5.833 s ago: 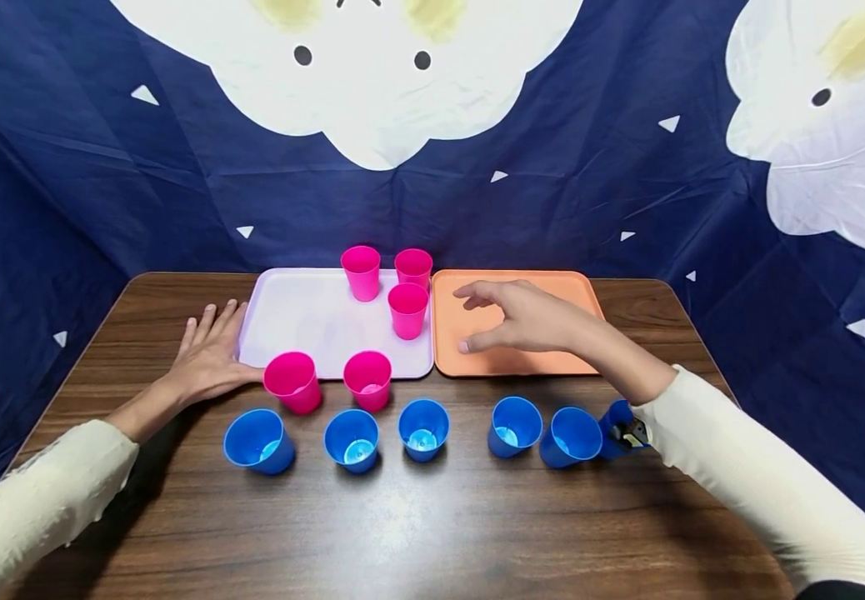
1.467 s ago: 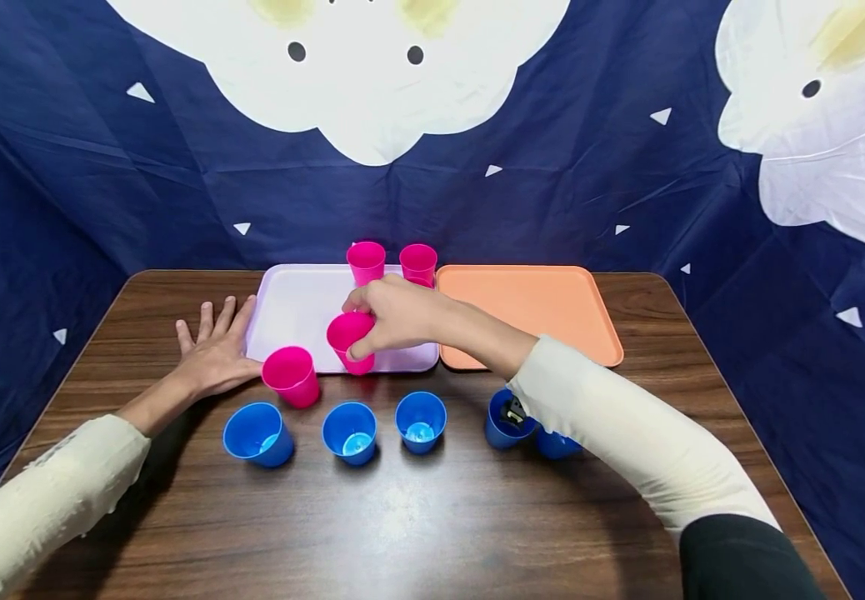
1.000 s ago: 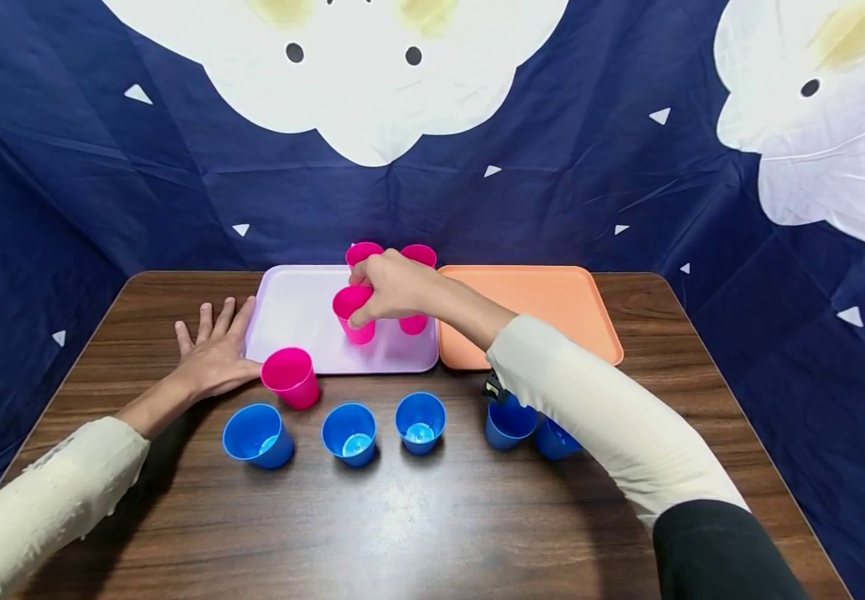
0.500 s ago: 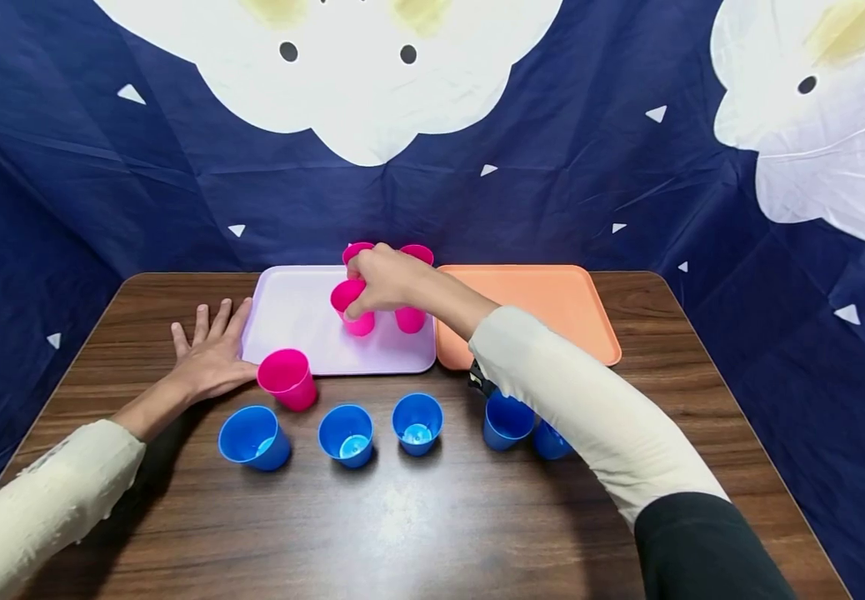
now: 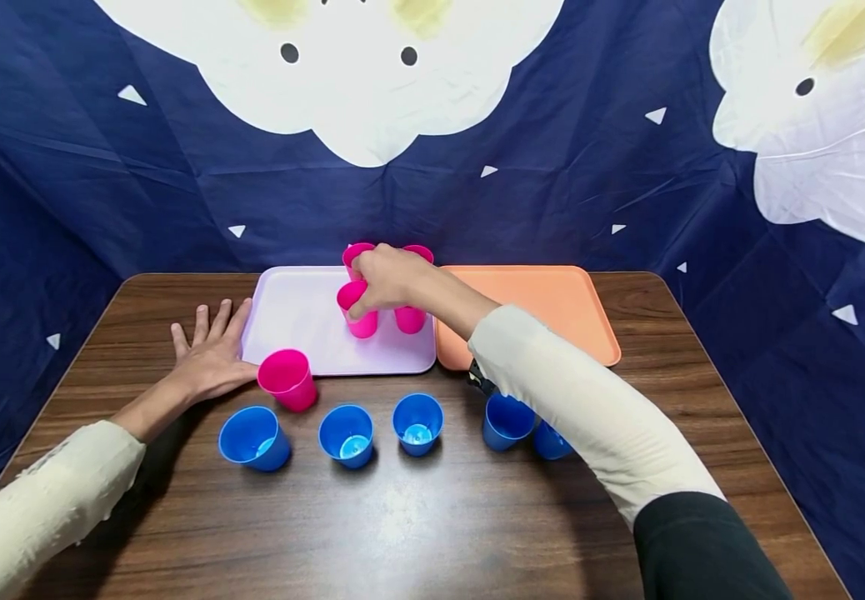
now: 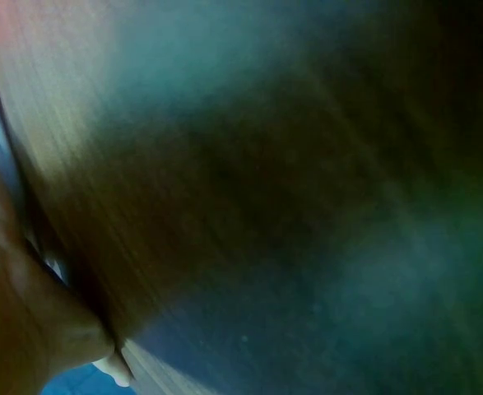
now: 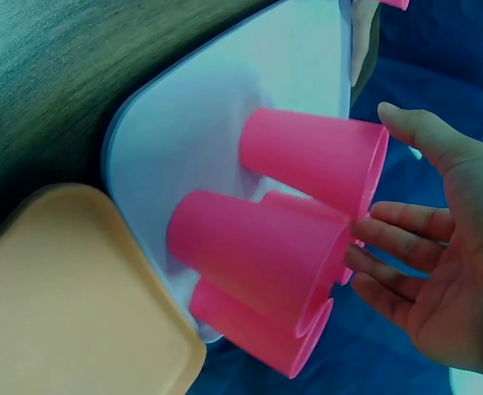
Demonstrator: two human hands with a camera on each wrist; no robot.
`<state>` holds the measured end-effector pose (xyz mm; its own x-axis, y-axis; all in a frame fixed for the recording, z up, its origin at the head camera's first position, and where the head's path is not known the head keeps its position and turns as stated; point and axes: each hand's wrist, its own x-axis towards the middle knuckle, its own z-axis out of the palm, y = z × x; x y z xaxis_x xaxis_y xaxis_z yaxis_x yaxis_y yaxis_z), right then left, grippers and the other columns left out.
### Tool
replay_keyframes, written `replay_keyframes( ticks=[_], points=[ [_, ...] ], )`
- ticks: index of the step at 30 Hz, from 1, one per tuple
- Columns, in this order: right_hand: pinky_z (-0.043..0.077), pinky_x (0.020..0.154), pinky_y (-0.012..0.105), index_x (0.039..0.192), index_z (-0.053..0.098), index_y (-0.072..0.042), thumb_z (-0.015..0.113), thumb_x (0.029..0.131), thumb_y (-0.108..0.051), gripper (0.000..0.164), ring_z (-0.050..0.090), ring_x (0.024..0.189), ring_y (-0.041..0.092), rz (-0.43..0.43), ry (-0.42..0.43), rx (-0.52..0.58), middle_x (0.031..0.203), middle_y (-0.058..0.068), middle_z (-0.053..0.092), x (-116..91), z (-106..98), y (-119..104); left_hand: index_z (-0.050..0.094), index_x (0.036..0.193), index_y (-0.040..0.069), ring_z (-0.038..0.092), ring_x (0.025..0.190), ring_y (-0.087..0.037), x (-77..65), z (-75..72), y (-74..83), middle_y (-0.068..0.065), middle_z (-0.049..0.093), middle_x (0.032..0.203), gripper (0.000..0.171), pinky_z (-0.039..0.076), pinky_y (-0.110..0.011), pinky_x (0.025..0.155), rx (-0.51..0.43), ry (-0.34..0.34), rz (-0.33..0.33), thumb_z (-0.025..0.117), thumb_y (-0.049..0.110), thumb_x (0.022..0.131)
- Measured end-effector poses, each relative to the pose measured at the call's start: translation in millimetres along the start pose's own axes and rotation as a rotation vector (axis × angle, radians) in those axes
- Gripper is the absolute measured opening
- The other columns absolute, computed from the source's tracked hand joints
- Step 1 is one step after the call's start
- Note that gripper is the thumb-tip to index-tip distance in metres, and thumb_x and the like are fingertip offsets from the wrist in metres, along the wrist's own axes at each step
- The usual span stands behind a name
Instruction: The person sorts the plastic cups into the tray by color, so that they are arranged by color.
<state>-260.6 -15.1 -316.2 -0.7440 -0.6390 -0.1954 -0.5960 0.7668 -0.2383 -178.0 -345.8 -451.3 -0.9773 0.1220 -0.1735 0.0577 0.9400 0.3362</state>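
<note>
My right hand (image 5: 389,277) reaches over the lilac tray (image 5: 290,350), thumb and fingers spanning the rim of a pink cup (image 5: 362,321). In the right wrist view this cup (image 7: 307,152) stands on the tray, thumb tip at one side of its rim and fingertips at the other. Beside it is a second pink cup (image 5: 410,320); two more, a back-left cup (image 5: 356,254) and a back-right cup (image 5: 421,250), are partly hidden by my hand. My left hand (image 5: 211,362) lies spread on the table at the tray's left edge, thumb close to another pink cup (image 5: 287,381).
An orange tray (image 5: 545,292) adjoins the lilac one on the right. Along the front stand a left blue cup (image 5: 256,439), several others including a middle blue cup (image 5: 347,437), and two partly behind my right sleeve (image 5: 575,400). A navy cloud-print cloth (image 5: 177,183) hangs behind.
My right hand has carried a pink cup from the table in front onto the lilac tray. Over the last half second the cup shifts slightly right; the left hand stays put.
</note>
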Motion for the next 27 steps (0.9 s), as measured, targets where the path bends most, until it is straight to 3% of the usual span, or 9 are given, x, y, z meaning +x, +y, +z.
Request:
replay_keyframes(
  ticks=[4, 7, 15, 23, 27],
  points=[
    [0.062, 0.111, 0.042, 0.149, 0.071, -0.012, 0.088, 0.093, -0.058, 0.074, 0.069, 0.136, 0.024, -0.052, 0.024, -0.049, 0.141, 0.004, 0.077, -5, -1, -12, -0.002, 0.182, 0.013, -0.021, 0.168, -0.066, 1.4, 2.3, -1.9, -0.036, -0.008, 0.184, 0.142, -0.022, -0.09, 0.123, -0.02, 0.014, -0.002, 0.081, 0.074, 0.085],
    [0.06, 0.117, 0.041, 0.158, 0.065, -0.012, 0.088, 0.093, -0.057, 0.083, 0.066, 0.145, 0.023, -0.113, -0.001, -0.01, 0.153, 0.004, 0.073, -9, 0, -23, -0.004, 0.182, 0.013, -0.021, 0.168, -0.066, 1.0, 2.4, -2.1, -0.037, -0.008, 0.184, 0.144, -0.022, -0.09, 0.123, -0.017, 0.018, -0.002, 0.08, 0.077, 0.084],
    [0.057, 0.118, 0.032, 0.16, 0.063, -0.011, 0.087, 0.093, -0.054, 0.083, 0.066, 0.145, 0.022, -0.301, -0.129, 0.112, 0.155, 0.008, 0.072, -16, 8, -52, -0.005, 0.182, 0.017, -0.019, 0.167, -0.068, 0.0, 3.3, -1.8, -0.039, -0.006, 0.184, 0.143, -0.021, -0.09, 0.124, -0.013, 0.026, 0.002, 0.079, 0.08, 0.084],
    [0.056, 0.116, 0.029, 0.166, 0.056, -0.015, 0.088, 0.092, -0.057, 0.091, 0.06, 0.149, 0.019, -0.336, -0.233, 0.099, 0.162, 0.005, 0.067, -16, 17, -73, -0.004, 0.182, 0.021, -0.018, 0.166, -0.07, 4.6, 6.9, -10.1, -0.041, -0.004, 0.182, 0.141, -0.022, -0.092, 0.121, -0.027, 0.032, 0.024, 0.078, 0.08, 0.085],
    [0.058, 0.109, 0.025, 0.165, 0.057, -0.014, 0.09, 0.092, -0.054, 0.09, 0.061, 0.142, 0.017, -0.341, -0.251, 0.094, 0.156, 0.002, 0.07, -15, 22, -76, -0.004, 0.182, 0.024, -0.018, 0.165, -0.071, 3.9, 6.8, -10.6, -0.041, -0.005, 0.182, 0.141, -0.022, -0.092, 0.121, -0.037, 0.038, 0.032, 0.079, 0.082, 0.083]
  ],
)
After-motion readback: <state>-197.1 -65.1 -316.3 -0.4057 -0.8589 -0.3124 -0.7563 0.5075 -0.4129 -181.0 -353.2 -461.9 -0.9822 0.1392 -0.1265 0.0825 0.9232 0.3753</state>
